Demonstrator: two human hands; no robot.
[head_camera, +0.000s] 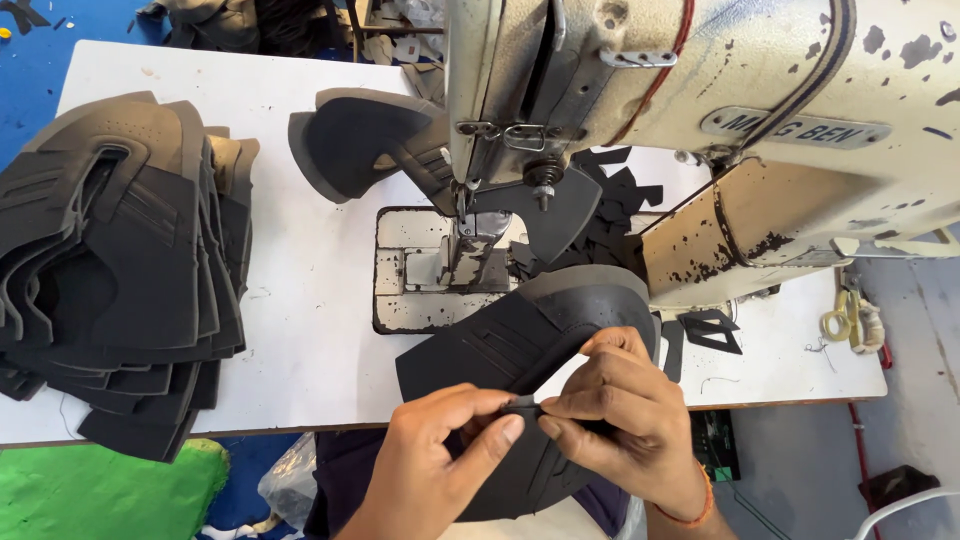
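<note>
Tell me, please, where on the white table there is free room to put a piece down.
The bare table between the stack of black shoe uppers and the sewing machine's needle plate is free, as is the far left corner. Around the needle and right of it, small black cut pieces crowd the surface. Both hands occupy the near edge.

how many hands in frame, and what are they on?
2. The left hand and right hand meet at the near table edge, both pinching the rim of a black shoe-upper piece in front of the sewing machine. No other person's hands show.
</note>
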